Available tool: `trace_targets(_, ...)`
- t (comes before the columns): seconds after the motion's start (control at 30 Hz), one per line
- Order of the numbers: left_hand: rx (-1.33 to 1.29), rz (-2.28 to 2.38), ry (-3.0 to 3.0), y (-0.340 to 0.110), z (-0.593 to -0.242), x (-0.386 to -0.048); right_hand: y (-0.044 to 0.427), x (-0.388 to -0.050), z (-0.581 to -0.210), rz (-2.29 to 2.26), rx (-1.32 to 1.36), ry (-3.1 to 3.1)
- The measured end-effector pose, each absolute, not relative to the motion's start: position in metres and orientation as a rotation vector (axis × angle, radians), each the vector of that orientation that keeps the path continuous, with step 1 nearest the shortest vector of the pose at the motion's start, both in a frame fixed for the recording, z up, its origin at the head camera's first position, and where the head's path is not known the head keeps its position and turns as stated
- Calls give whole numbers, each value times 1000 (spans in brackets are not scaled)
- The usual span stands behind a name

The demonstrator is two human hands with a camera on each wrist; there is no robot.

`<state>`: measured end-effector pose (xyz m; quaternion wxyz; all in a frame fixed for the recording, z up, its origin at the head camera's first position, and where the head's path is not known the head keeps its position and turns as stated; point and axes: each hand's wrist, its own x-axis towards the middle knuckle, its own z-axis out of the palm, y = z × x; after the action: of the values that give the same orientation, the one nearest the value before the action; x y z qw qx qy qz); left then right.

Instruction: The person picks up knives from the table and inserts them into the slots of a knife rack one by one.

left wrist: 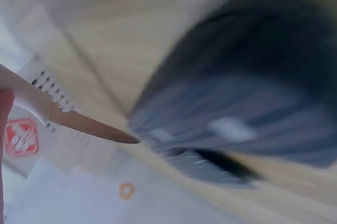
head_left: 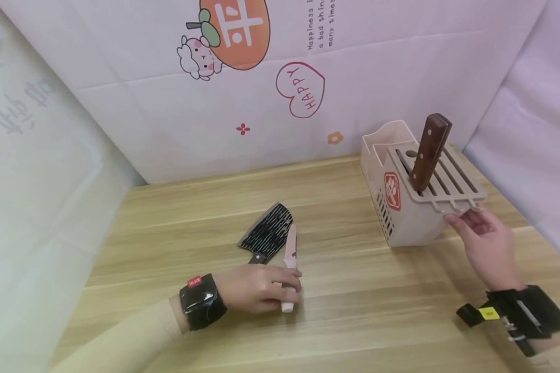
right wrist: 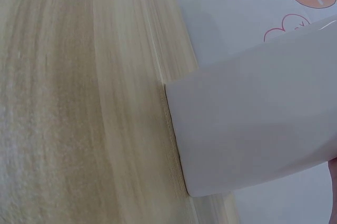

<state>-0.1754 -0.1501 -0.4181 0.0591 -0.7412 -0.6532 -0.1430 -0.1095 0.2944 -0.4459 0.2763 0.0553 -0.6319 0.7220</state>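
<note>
A small knife with a white handle [head_left: 288, 306] and pinkish blade [head_left: 291, 243] is in my left hand [head_left: 261, 288], fingers curled over the handle. In the left wrist view its blade [left wrist: 95, 126] points right. A cleaver [head_left: 268, 231] with a dark patterned blade lies just left of the knife, its handle partly behind my left hand. At the right stands a beige knife holder [head_left: 415, 228] with a slotted top, a brown wooden handle [head_left: 430, 153] rising from it. My right hand [head_left: 490, 246] pinches the holder's front edge by its hooks. The right wrist view shows the holder's side [right wrist: 253, 119].
A wooden table [head_left: 191, 217] lies beneath everything. Behind it hangs a white printed cloth [head_left: 168, 124], with more cloth along the left and right sides. The holder has an open compartment [head_left: 389, 137] at its back.
</note>
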Motion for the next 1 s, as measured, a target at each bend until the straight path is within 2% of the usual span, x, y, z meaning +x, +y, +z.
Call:
trace_targets(0.4, -1890, -934, -1741, -114, -363, -180, 295, -111, -446, 1909, 145, -1731)
trace_targets(0.67, -1474, -1521, -1885, -90, -313, -186, 298, -110, -450, 1886, 106, -1751)
trace_targets(0.83, -1167, -1894, -1814, -70, -274, -200, 297, -110, -451, 1898, 122, -1733)
trace_targets(1.0, -990, -2195, -1659, -43, -245, -217, 296, -111, -450, 1895, 131, -1723)
